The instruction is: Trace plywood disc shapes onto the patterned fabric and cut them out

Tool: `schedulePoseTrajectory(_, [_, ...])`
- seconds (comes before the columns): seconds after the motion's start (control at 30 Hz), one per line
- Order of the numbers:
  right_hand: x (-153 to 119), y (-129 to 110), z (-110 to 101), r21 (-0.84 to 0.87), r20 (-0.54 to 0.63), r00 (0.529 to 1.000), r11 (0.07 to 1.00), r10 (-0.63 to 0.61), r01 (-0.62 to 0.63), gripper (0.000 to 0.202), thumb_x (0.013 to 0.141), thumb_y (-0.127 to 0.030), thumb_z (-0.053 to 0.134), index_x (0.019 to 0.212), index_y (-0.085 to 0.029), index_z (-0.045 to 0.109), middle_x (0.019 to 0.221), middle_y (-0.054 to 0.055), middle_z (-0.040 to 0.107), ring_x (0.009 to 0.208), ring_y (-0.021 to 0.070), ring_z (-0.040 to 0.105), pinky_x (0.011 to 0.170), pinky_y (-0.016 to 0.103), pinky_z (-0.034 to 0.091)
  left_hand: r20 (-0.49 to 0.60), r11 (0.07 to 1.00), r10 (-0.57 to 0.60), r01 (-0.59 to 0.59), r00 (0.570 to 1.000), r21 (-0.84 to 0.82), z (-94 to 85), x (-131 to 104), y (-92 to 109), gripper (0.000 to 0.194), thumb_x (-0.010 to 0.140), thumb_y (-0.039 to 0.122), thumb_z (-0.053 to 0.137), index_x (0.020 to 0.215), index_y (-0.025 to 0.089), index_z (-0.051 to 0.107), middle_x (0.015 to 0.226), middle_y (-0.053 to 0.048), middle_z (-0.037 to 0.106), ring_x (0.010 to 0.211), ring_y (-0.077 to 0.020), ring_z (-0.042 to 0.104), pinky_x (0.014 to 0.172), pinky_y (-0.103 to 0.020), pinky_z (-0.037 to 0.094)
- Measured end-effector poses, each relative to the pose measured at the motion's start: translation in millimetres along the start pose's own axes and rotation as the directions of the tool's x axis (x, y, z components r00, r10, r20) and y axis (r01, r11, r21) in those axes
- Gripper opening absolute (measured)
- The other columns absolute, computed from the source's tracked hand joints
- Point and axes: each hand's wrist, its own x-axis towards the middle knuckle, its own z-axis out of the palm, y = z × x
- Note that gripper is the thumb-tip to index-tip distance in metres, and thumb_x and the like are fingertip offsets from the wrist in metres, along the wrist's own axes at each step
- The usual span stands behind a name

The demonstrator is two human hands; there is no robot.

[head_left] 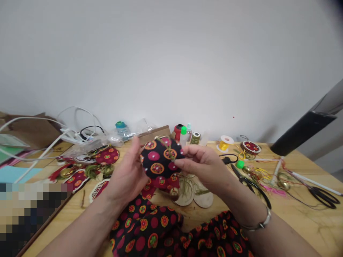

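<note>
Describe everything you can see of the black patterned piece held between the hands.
The black patterned piece is rounded and looks like fabric, printed with maroon and orange roundels and dotted with small pale spots. An olive cord runs across its front. It is held up above the table, patterned face toward the camera. The left hand holds its left side; the right hand's thumb and fingers meet at its right edge. Its back is hidden.

Head view overlooks table (305, 162) (facing wall (171, 64)).
</note>
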Motion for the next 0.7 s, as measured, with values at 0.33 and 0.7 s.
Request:
schedulePoseTrajectory(0.33, [-62.8,-38.0,-68.3,0.105,-0.404,0.860,0.918,-0.311,0.382,0.017,0.071,-0.033,0.078,0.086,-0.026,0.073,0.072,-0.003,0.067,0.053,0.0096,0.053,0.050,0.021,0.048,0.184,0.234,0.141,-0.213,0.973,0.948,-25.3,38.5,-54.1,0.049,0.071,0.045,0.066,0.112,0.019,0.066,0.121,-0.014,0.066,0.111,-0.0355,0.057,0.097,-0.049,0.040])
schedulePoseTrajectory(0.7, [-59.3,-11.6,-73.3,0.101,-0.475,0.867,0.970,-0.150,0.223,0.015,0.070,-0.043,0.074,0.074,-0.028,0.069,0.067,0.000,0.067,0.049,0.0156,0.052,0.054,0.032,0.049,0.143,0.379,0.097,-0.170,0.985,0.910,-32.3,50.5,-51.5,0.039,0.089,0.048,0.042,0.103,0.023,0.069,0.103,-0.006,0.073,0.095,-0.0260,0.063,0.086,-0.034,0.043])
